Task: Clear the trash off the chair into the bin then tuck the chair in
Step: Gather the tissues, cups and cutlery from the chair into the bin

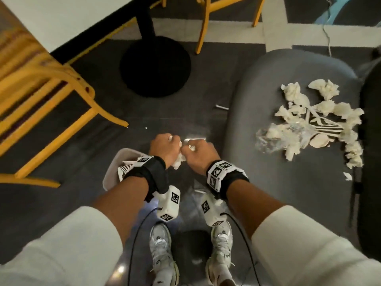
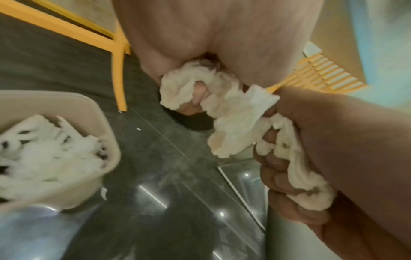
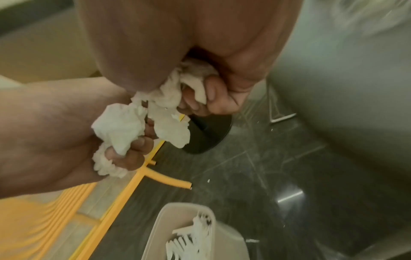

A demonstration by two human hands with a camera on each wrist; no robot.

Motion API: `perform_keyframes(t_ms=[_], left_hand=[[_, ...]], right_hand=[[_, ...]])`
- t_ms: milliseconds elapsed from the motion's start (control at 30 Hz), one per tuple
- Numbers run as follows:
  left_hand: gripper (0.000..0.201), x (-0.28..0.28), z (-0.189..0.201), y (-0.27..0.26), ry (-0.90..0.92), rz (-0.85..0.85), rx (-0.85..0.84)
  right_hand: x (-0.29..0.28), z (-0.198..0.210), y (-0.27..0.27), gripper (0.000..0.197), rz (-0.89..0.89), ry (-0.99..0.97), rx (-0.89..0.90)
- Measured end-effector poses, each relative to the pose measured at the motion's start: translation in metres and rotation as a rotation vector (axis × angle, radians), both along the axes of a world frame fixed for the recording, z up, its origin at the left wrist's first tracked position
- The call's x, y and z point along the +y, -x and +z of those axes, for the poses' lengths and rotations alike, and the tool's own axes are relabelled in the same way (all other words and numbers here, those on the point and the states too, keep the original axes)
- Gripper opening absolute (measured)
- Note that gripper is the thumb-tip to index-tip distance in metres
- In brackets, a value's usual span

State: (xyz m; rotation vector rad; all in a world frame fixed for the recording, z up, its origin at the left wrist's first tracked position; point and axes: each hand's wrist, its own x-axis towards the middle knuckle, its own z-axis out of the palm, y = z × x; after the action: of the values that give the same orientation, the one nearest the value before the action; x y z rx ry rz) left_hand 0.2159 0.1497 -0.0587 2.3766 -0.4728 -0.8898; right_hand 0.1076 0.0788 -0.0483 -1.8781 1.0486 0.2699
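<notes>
Both grips are clenched round wads of crumpled tissue: the left hand (image 1: 162,148) and right hand (image 1: 201,154) are held knuckle to knuckle above the floor, just beside the bin (image 1: 115,162). To drop cleanly, I would carry both fists left over the bin's mouth, lower them, then spread the fingers. More trash (image 1: 309,124) lies on the grey chair (image 1: 278,83) seat, well apart to the right.

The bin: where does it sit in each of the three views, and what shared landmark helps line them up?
Head: bin lower centre-left, mostly hidden behind the left hand's wrist.
Left wrist: bin at the left edge, holding white scraps.
Right wrist: bin at bottom centre.
Shared landmark: the black round table base.
</notes>
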Motion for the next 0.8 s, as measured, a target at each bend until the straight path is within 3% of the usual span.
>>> perform_keyframes(t_ms=[167, 333, 400, 533, 633, 800], left_hand=[[0.036, 0.089, -0.063, -0.075, -0.193, -0.008, -0.003], [0.026, 0.131, -0.096, -0.113, -0.22, 0.022, -0.01], [0.03, 0.142, -0.113, -0.121, -0.212, 0.015, 0.022], [0.045, 0.158, -0.134, -0.122, -0.302, 0.03, 0.136], [0.043, 0.163, -0.135, -0.115, -0.341, 0.06, 0.12], [0.03, 0.144, -0.127, -0.108, -0.271, -0.029, 0.076]], right_hand=[[0.075, -0.065, -0.073, 0.066, 0.116, -0.125, 0.105], [0.124, -0.109, -0.128, 0.046, 0.199, -0.197, 0.11], [0.134, -0.126, -0.142, 0.047, 0.248, -0.192, 0.143], [0.138, -0.149, -0.149, 0.078, 0.327, -0.214, 0.263], [0.131, -0.155, -0.133, 0.061, 0.254, -0.203, 0.22], [0.099, -0.119, -0.092, 0.035, 0.283, -0.174, 0.207]])
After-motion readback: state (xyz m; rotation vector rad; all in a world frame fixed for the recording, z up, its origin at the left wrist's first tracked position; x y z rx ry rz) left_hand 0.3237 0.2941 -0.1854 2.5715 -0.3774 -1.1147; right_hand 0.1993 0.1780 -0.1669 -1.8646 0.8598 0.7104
